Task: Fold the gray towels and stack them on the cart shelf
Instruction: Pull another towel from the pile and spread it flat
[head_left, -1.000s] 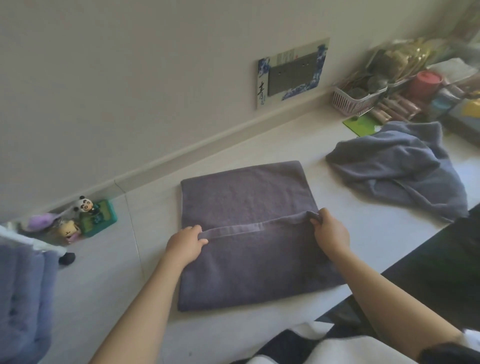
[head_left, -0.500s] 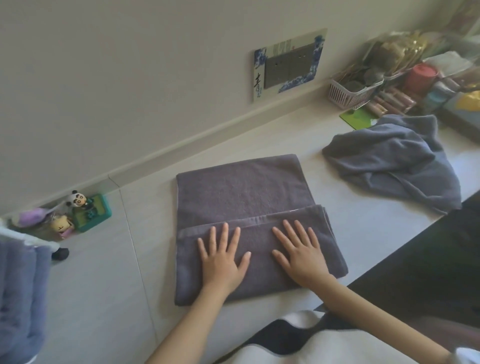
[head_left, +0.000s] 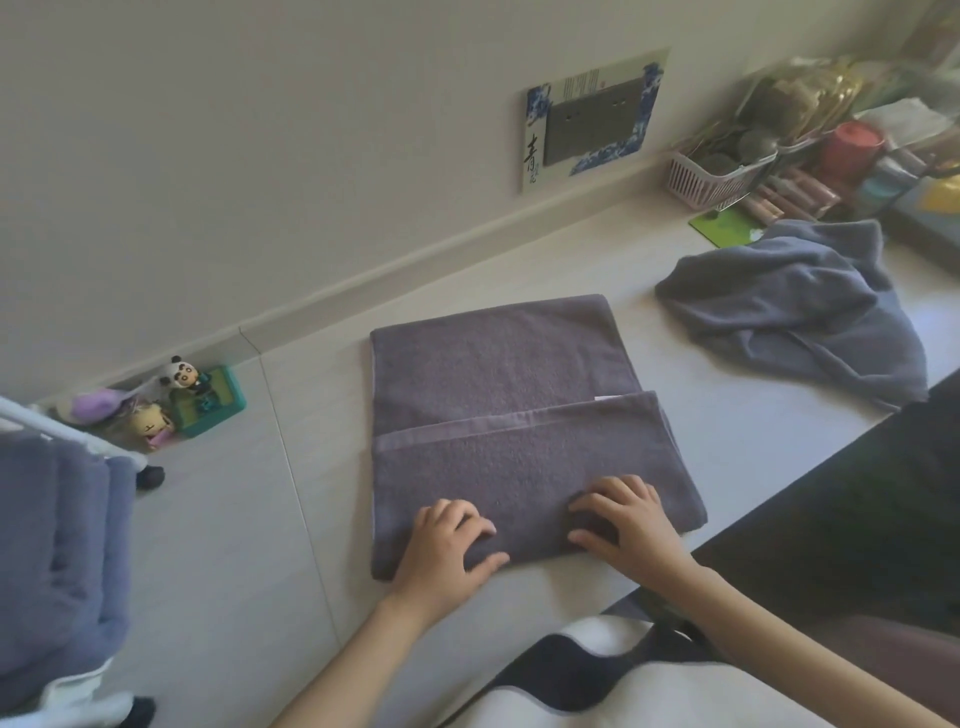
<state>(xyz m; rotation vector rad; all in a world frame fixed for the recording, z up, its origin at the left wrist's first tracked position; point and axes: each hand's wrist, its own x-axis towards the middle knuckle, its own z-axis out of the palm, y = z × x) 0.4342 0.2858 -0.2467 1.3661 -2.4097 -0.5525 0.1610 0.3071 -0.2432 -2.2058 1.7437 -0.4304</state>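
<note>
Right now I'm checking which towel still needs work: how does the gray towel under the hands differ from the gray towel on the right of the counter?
The gray towel under the hands lies flat, its near part folded over to a straight hem; the gray towel on the right is a rumpled, unfolded heap. Left hand and right hand grip the first; nothing touches the second. Both lie on the pale counter.

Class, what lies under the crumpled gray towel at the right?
A green card pokes out from beneath the crumpled towel, on the white counter. Anything else underneath is covered.
</note>
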